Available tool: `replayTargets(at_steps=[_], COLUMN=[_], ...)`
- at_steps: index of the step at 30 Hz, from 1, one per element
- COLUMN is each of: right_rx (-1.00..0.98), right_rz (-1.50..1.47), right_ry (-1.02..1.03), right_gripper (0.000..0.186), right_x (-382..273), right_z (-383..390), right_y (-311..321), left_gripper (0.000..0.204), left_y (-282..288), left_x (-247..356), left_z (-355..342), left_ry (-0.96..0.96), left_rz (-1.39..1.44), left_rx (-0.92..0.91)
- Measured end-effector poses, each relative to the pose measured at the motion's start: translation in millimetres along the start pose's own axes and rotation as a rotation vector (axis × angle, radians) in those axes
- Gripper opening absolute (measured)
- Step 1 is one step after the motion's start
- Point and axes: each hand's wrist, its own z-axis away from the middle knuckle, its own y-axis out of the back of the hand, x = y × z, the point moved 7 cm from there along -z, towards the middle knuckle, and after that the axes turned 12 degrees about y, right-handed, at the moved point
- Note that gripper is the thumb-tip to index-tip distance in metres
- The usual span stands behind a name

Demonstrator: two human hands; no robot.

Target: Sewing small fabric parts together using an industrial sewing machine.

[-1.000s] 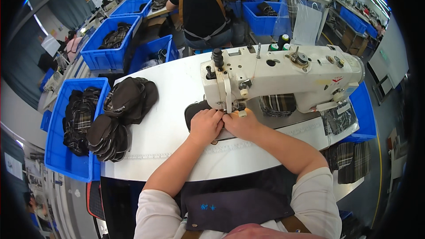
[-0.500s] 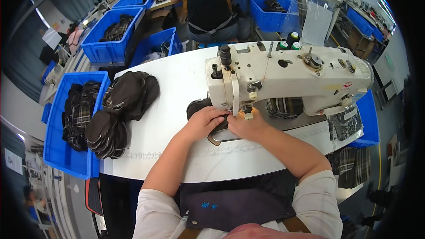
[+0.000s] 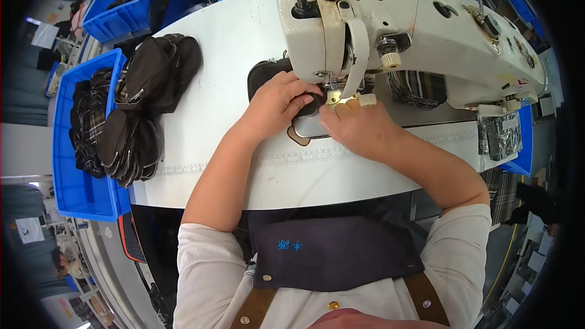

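My left hand [image 3: 277, 106] has bent fingers closed on a dark zippered fabric piece [image 3: 262, 78] at the needle area of the white sewing machine [image 3: 405, 36]. My right hand [image 3: 359, 125] is just right of the presser foot, fingers curled in near the brass-coloured plate [image 3: 335, 95]; what they hold is hidden. The dark piece lies partly under the machine head and my left hand. A stack of plaid pieces [image 3: 414, 85] sits beneath the machine's arm.
On the white table [image 3: 216, 36], piles of dark pouches [image 3: 155, 73] lie at the left. A blue bin [image 3: 67, 195] of dark plaid items stands beside them, more bins [image 3: 103, 27] behind. A wrapped packet [image 3: 499, 134] lies at the right end, another blue bin beyond.
The view has tipped down toward the table, so machine and hands appear higher and larger. Both hands remain at the needle area; my left fingers sit over the dark piece's right part.
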Motion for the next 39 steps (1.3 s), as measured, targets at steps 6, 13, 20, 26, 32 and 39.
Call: replayTargets(at_steps=[6,13,20,26,32,39], right_rx=[0.049,0.08,0.12,0.049,0.024,0.012], right_rz=[-0.046,-0.182,-0.219,-0.286,-0.265,-0.242], right_ry=[0.005,0.002,-0.029,0.006,0.037,0.037], right_gripper=[0.017,0.034,0.038,0.044,0.045,0.046], right_x=[-7.8,3.8,9.5,3.6,-1.3,-3.2], right_z=[14.2,18.6,15.9,18.6,18.0,15.7], right_y=[-8.6,-11.8,-15.8,-24.5,-12.3,-7.5], left_gripper=[0.016,0.018,0.027,0.02,0.017,0.016], left_y=[-12.1,-12.0,-8.3,-13.3,-17.0,-17.2], left_x=[-1.9,-19.5,-15.5,-0.7,6.9,7.7], left_z=[0.6,-0.2,-1.1,2.8,3.8,4.7], left_ry=[0.082,0.222,0.144,0.045,-0.005,-0.027], left_rz=[-0.094,0.105,0.002,-0.12,-0.194,-0.153], left_rx=[-0.165,-0.24,-0.162,-0.093,-0.051,0.008])
